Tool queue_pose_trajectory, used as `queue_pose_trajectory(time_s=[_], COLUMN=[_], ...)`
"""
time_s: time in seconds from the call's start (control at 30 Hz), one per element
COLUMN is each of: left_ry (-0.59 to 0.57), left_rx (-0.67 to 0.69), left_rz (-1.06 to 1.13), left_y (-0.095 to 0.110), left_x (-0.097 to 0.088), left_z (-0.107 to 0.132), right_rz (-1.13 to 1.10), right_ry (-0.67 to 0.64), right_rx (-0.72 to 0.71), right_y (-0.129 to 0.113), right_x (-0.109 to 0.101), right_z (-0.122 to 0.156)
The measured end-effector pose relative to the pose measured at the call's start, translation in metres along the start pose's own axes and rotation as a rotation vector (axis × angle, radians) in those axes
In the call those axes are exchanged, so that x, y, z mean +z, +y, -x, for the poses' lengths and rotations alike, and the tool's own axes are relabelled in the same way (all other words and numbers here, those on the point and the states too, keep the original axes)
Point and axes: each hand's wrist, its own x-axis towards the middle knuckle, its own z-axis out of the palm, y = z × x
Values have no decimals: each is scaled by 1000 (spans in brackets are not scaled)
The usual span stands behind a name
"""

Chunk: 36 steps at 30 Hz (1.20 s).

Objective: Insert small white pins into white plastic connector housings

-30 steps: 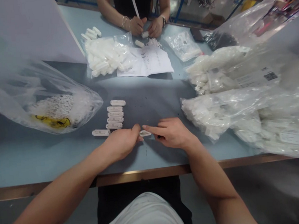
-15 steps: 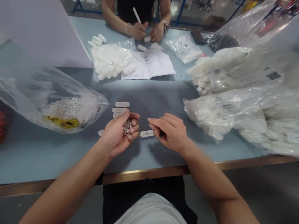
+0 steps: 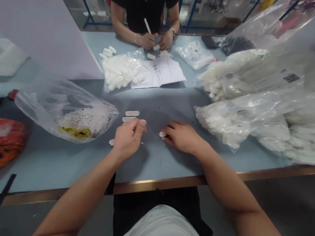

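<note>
My left hand (image 3: 129, 137) is closed, its back turned up. The small pale pieces seen in its palm a moment ago are hidden now. One tiny white piece (image 3: 142, 143) shows just right of that hand. Beyond the fingers lie flat white perforated strips (image 3: 132, 113), one behind another, and a strip end (image 3: 112, 142) shows left of the wrist. My right hand (image 3: 183, 137) is curled palm down with its fingers on another white strip (image 3: 162, 134), whose far part it covers. Something small and black, kind unclear, shows under those fingers.
A clear bag of small white parts (image 3: 79, 118) lies left, near a red-orange bag (image 3: 7, 142). Large bags of white pieces (image 3: 233, 118) crowd the right. Across the table a person (image 3: 146, 14) holds a white pen near a paper (image 3: 168, 73) and a bag of white pieces (image 3: 122, 70).
My left hand has rolled over from palm up to back up, hiding the small pieces. My right hand has lowered onto the white strip, gripping its end.
</note>
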Motion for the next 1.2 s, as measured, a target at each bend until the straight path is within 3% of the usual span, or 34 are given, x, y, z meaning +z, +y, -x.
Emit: queue_pose_trajectory(time_s=[0.03,0.13,0.23,0.37,0.53,0.73,0.9,1.03,1.2], left_ry=[13,-121,-146,-113,-106,-290,-385,-323,-102], left_rx=[73,303,391,420,409,365,315,285,250], left_rz=[-201,-644,-767,-784,-764,-500,-513,-545,-566], left_y=[3,9,10,8,11,11,14,17,12], left_x=[7,31,47,49,36,8,-7,-10,-18], left_z=[0,-2,-6,-8,-6,-6,-5,-8,-15], right_rz=[8,21,20,38,51,36,1,-74,-154], right_ry=[15,49,66,80,79,93,85,111,59], right_rx=[32,87,102,70,40,49,45,-4,-217], right_y=[6,21,28,28,26,23,25,23,5], right_x=[0,1,2,1,-3,-4,-4,-5,-1], right_z=[1,2,3,4,6,7,7,10,10])
